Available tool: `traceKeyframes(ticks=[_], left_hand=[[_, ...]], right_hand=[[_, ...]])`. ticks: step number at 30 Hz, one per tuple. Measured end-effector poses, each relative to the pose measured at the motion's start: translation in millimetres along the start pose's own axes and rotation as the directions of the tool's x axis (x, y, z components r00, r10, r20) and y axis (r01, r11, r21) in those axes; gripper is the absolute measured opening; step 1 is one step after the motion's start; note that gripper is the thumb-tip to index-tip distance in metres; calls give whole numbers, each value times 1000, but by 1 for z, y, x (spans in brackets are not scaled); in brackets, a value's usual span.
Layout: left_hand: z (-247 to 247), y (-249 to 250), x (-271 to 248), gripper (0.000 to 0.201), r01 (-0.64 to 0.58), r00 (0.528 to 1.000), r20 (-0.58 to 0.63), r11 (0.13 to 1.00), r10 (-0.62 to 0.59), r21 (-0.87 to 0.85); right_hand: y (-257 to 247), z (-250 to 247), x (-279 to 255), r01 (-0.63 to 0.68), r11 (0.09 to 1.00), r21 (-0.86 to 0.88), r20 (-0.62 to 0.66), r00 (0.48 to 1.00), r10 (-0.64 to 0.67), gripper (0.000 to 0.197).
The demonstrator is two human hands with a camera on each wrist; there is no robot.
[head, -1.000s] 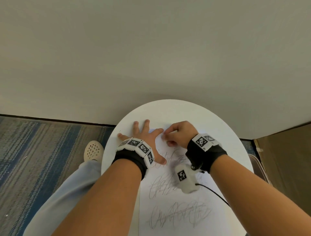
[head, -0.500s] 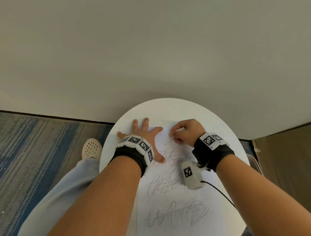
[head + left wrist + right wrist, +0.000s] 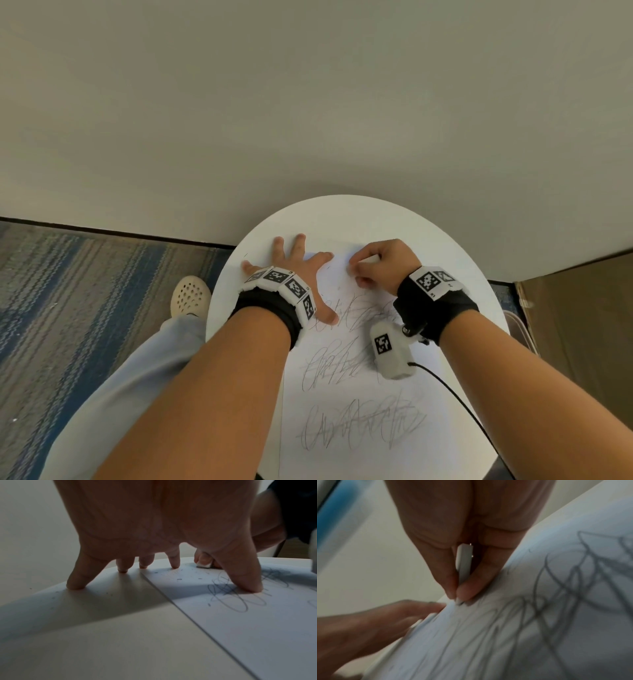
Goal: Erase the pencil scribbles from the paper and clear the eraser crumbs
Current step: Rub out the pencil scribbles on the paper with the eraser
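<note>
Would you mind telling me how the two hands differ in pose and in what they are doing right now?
The left hand lies spread flat, fingers straight, pinning the paper; the right hand is curled. The left hand holds nothing, while the right hand pinches a white eraser between thumb and fingers. Both are at the paper's far end.
</note>
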State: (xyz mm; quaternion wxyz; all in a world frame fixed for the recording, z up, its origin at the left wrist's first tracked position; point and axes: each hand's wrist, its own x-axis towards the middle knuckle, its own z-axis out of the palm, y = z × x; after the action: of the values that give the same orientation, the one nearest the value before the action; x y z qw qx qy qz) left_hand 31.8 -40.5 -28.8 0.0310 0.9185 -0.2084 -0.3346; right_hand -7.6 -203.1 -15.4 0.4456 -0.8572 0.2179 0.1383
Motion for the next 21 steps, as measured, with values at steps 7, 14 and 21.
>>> traceKeyframes(ticks=[7,14,21], left_hand=[[0,-1,2,111,3,1000,-1,1000,-3,-6],[0,-1,0,110,-2,1000,5,1000,2,-3],[1,-1,0,109,4,1000,-4,1000,-4,-5]], right_hand=[[1,7,-2,-12,999,53,2,1000,11,4],[3,2,3,-5,999,31,-32,999,6,7],[0,-3,12,-35,997,65,-47,998,38,10]])
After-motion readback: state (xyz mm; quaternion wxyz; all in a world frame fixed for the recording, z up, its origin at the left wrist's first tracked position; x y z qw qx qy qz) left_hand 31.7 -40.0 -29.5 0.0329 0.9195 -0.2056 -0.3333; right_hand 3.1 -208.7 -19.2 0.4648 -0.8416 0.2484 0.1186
